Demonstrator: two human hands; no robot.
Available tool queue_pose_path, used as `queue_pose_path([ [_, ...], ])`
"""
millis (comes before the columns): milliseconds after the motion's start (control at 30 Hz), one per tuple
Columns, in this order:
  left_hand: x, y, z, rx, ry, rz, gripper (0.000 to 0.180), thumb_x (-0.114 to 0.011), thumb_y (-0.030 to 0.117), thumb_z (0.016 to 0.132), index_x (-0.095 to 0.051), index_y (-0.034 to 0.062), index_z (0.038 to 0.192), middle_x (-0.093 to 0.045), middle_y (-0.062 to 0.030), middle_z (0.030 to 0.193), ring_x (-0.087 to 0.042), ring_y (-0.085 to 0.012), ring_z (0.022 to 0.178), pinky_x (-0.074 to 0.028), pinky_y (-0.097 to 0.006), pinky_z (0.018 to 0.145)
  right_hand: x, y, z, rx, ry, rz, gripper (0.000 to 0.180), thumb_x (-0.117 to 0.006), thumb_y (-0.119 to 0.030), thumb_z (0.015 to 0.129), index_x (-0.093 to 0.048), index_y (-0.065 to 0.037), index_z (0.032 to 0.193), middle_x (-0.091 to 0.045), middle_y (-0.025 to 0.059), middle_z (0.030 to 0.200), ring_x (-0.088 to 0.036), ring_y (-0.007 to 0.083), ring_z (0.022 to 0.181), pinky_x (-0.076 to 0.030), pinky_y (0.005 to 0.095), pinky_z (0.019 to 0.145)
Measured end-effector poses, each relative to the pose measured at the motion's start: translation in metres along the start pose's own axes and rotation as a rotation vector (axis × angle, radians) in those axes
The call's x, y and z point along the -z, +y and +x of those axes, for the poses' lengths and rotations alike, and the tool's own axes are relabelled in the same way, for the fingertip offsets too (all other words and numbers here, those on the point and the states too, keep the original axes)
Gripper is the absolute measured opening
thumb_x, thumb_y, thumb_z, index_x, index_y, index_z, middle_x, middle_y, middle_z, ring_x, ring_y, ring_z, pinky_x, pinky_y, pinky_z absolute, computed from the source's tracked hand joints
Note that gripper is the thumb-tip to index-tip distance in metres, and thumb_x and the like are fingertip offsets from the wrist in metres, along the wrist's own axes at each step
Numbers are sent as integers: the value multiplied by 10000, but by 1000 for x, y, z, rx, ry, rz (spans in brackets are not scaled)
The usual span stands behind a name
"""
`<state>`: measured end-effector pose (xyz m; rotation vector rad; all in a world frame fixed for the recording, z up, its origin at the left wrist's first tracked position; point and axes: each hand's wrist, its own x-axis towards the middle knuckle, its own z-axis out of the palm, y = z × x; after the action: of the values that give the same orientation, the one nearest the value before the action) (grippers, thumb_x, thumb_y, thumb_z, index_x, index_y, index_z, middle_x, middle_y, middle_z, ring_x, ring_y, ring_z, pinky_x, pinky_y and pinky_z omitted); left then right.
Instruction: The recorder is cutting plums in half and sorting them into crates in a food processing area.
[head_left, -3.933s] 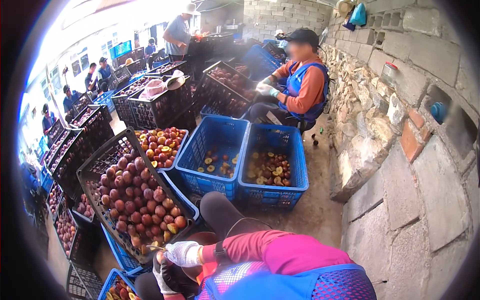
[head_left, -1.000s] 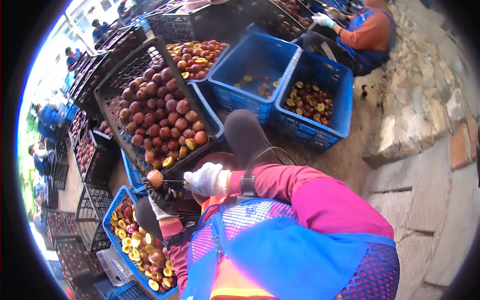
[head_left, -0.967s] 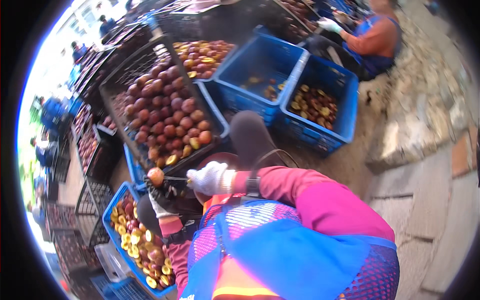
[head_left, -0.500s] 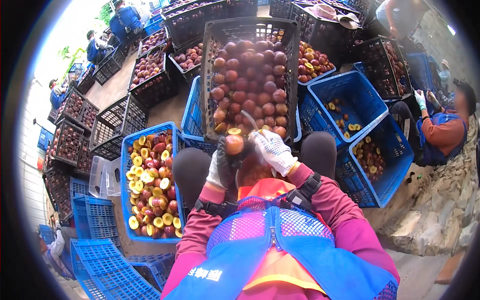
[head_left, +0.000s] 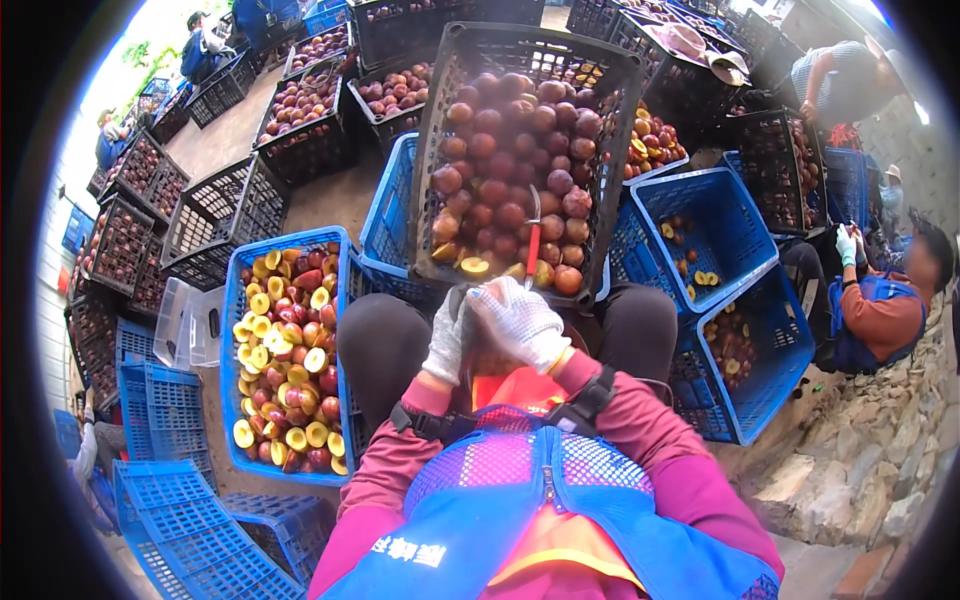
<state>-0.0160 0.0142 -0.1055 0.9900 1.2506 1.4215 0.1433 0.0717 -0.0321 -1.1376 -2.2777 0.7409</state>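
Right hand [head_left: 520, 322]: gloved, closed on a red-handled knife [head_left: 533, 240], blade up | Left hand [head_left: 448, 335]: gloved, touching the right, its grip hidden | Black crate [head_left: 530, 60] of plums just beyond both | Blue crate [head_left: 232, 330] of halves left of the left hand

Left hand [head_left: 447, 338] and right hand [head_left: 520, 322]: white knitted work gloves, dotted texture. Long magenta-pink sleeves [head_left: 640, 440]. Blue apron [head_left: 540, 530] over the chest, mesh upper panel, white lettering low on its left side, orange patch at centre. Black straps [head_left: 585, 402] across both upper arms. Dark trousers [head_left: 385, 345].
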Motion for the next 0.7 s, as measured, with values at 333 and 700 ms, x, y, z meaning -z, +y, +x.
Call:
queue_pose_path([
  [333,13,-40,-7,269,-266,-168,472,-434,540,1173,-741,182,1172,-706,37,865,-635,-126,668,-462,-301,539,-14,-16,-19,-120,83,-101,542,-705,-629,1005,-707,-87,1006,-766,222,911,-759,471,830,-591,567,722],
  [700,-3,54,-42,297,-394,-184,247,-643,328,1040,-717,112,1132,-659,-34,823,-597,-178,631,-444,-325,553,10,-27,-25,114,-15,-241,489,-729,-548,986,-749,-68,896,-748,186,790,-750,413,697,-590,526,650],
])
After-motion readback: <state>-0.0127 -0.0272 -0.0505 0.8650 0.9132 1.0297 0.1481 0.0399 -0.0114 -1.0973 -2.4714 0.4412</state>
